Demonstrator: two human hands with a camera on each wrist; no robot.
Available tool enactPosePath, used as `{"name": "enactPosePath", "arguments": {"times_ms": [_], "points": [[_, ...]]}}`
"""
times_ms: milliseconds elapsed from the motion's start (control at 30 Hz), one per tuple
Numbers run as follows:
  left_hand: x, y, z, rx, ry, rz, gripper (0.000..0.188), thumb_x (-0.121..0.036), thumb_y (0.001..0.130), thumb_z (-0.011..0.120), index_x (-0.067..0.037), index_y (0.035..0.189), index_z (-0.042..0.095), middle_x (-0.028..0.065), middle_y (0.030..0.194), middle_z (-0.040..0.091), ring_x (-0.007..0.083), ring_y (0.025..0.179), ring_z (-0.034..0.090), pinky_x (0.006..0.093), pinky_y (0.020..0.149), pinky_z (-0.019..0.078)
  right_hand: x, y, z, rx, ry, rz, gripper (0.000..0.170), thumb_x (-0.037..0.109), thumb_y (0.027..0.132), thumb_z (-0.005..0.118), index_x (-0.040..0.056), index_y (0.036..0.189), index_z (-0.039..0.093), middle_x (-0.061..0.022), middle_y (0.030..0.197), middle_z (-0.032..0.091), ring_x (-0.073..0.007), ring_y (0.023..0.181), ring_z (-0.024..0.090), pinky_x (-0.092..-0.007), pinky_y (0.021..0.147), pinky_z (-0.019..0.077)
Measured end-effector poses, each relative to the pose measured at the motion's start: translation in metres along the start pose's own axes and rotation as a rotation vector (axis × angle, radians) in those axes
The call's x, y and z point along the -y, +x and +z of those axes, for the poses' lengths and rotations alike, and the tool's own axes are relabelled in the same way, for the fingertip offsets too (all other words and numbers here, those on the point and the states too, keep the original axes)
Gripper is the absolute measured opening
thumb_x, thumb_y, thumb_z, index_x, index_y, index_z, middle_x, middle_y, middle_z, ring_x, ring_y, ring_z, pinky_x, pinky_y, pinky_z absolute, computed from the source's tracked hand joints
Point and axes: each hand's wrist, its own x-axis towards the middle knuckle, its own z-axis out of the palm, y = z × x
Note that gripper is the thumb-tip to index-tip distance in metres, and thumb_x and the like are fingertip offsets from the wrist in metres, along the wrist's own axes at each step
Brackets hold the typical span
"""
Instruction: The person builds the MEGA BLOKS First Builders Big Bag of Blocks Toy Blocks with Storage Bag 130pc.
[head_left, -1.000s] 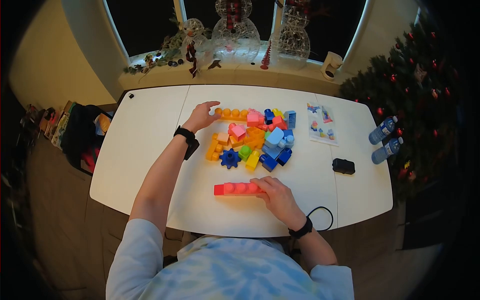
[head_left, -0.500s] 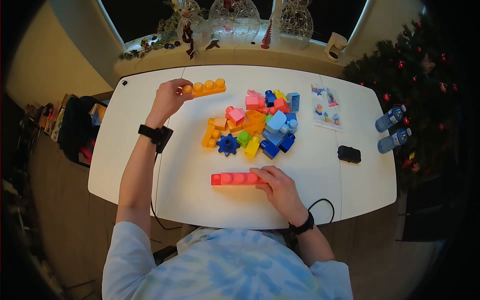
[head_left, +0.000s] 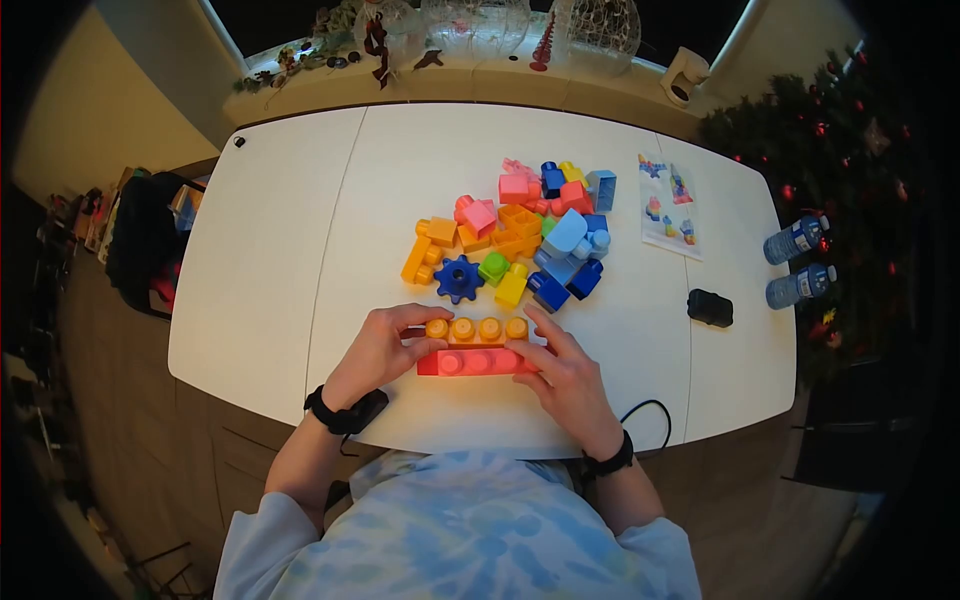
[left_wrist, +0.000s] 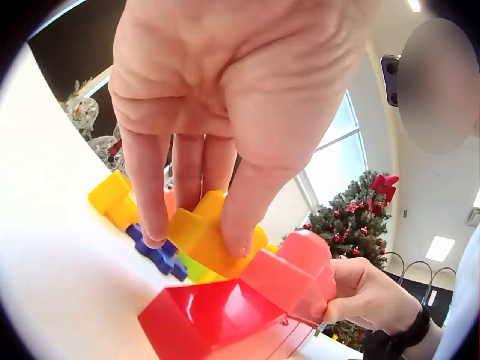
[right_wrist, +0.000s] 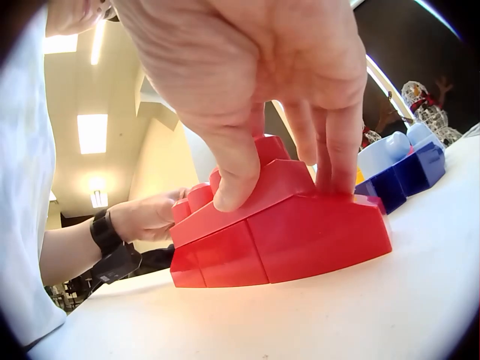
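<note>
In the head view my left hand (head_left: 370,355) pinches the left end of an orange row of blocks (head_left: 476,342) with four round studs. It lies along the far side of a pink-red row (head_left: 468,366); whether the two are joined I cannot tell. My right hand (head_left: 575,388) grips the red row's right end, a finger reaching the orange row's end. The left wrist view has thumb and finger on the orange block (left_wrist: 206,241), beside the hollow red piece (left_wrist: 225,311). In the right wrist view the thumb presses the near side of the stacked red blocks (right_wrist: 300,240).
Beyond the hands lies a pile of mixed blocks, with a blue gear (head_left: 459,279) and a yellow block (head_left: 511,288) nearest. A picture sheet (head_left: 668,205), a black case (head_left: 710,308) and two water bottles (head_left: 797,241) are on the right. A cable (head_left: 668,420) curls at the front edge.
My left hand has picked the orange row from the far side of the pile and carried it to the far side of the red row. My right hand has stayed at the red row's right end.
</note>
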Motion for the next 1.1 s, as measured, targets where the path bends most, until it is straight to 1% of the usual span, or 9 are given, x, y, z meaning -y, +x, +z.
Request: {"name": "enactPosePath", "arguments": {"times_ms": [67,167,267,333,367,433,633,933,1100], "points": [[0.003,0.000,0.000,0.015,-0.021,0.004,0.038,-0.004,0.090,0.077,-0.002,0.128,0.070,0.0157,0.118,0.074,0.0253,0.100,0.074,0.0340,0.093,0.0619,0.000,0.001,0.000,0.006,-0.029,-0.007,0.045,0.010,0.077,0.084,0.0132,0.120,0.072,-0.0109,0.147,0.057,-0.0292,0.120,0.064,-0.0380,0.089,0.0603],[0.007,-0.001,-0.003,0.089,-0.096,-0.055,0.039,-0.006,0.093,0.075,-0.004,0.131,0.069,0.0163,0.117,0.075,0.0268,0.105,0.073,0.0361,0.099,0.0583,-0.002,0.000,0.001,0.012,-0.074,-0.007,0.044,0.011,0.076,0.084,0.0127,0.118,0.069,-0.0104,0.143,0.060,-0.0287,0.122,0.063,-0.0381,0.088,0.0604],[0.012,-0.003,-0.007,0.197,-0.059,0.002,0.049,-0.010,0.093,0.076,-0.004,0.140,0.063,0.0163,0.124,0.072,0.0286,0.112,0.071,0.0389,0.104,0.0549,-0.002,0.001,0.003,0.018,-0.103,0.010,0.043,0.012,0.076,0.084,0.0124,0.116,0.069,-0.0103,0.141,0.062,-0.0283,0.122,0.063,-0.0381,0.086,0.0606],[0.008,-0.009,-0.005,0.159,-0.189,0.021,0.070,-0.013,0.087,0.084,-0.003,0.148,0.053,0.0168,0.132,0.068,0.0305,0.115,0.070,0.0400,0.105,0.0539,-0.002,0.001,0.004,0.021,-0.115,0.022,0.043,0.012,0.076,0.084,0.0124,0.116,0.069,-0.0105,0.141,0.062,-0.0283,0.122,0.063,-0.0381,0.085,0.0607],[0.004,-0.011,-0.003,0.159,-0.190,0.019,0.070,-0.013,0.087,0.084,-0.003,0.148,0.053,0.0168,0.132,0.068,0.0305,0.115,0.070,0.0400,0.105,0.0539,-0.001,0.001,0.004,0.016,-0.117,0.028,0.042,0.013,0.076,0.085,0.0124,0.115,0.068,-0.0106,0.141,0.062,-0.0282,0.122,0.063,-0.0380,0.085,0.0607],[-0.003,-0.012,0.002,0.116,-0.007,0.075,0.087,-0.012,0.078,0.090,-0.002,0.152,0.046,0.0170,0.137,0.065,0.0314,0.117,0.070,0.0383,0.104,0.0544,0.000,0.002,0.004,0.015,-0.120,0.034,0.042,0.013,0.076,0.085,0.0123,0.115,0.068,-0.0108,0.141,0.062,-0.0282,0.122,0.064,-0.0379,0.085,0.0608],[0.003,-0.009,0.012,0.072,-0.004,0.039,0.084,-0.003,0.073,0.087,-0.002,0.148,0.049,0.0186,0.134,0.066,0.0333,0.117,0.069,0.0380,0.103,0.0561,0.002,0.004,0.006,0.007,-0.121,0.026,0.042,0.013,0.075,0.085,0.0123,0.114,0.068,-0.0103,0.139,0.064,-0.0279,0.121,0.064,-0.0373,0.084,0.0607],[0.006,-0.009,0.016,0.033,0.013,0.021,0.088,-0.002,0.071,0.088,-0.004,0.149,0.049,0.0172,0.131,0.067,0.0336,0.116,0.068,0.0395,0.103,0.0571,0.000,0.006,0.006,-0.009,-0.087,0.043,0.047,0.012,0.073,0.087,0.0091,0.113,0.064,-0.0096,0.137,0.064,-0.0280,0.121,0.064,-0.0378,0.085,0.0599],[0.007,-0.008,0.012,0.033,0.023,0.063,0.092,-0.002,0.070,0.089,-0.008,0.152,0.047,0.0159,0.132,0.065,0.0333,0.118,0.064,0.0397,0.103,0.0570,0.011,0.014,-0.020,0.089,-0.047,0.046,0.053,0.017,0.078,0.086,0.0066,0.125,0.064,-0.0114,0.139,0.062,-0.0312,0.126,0.061,-0.0409,0.095,0.0570]]}}
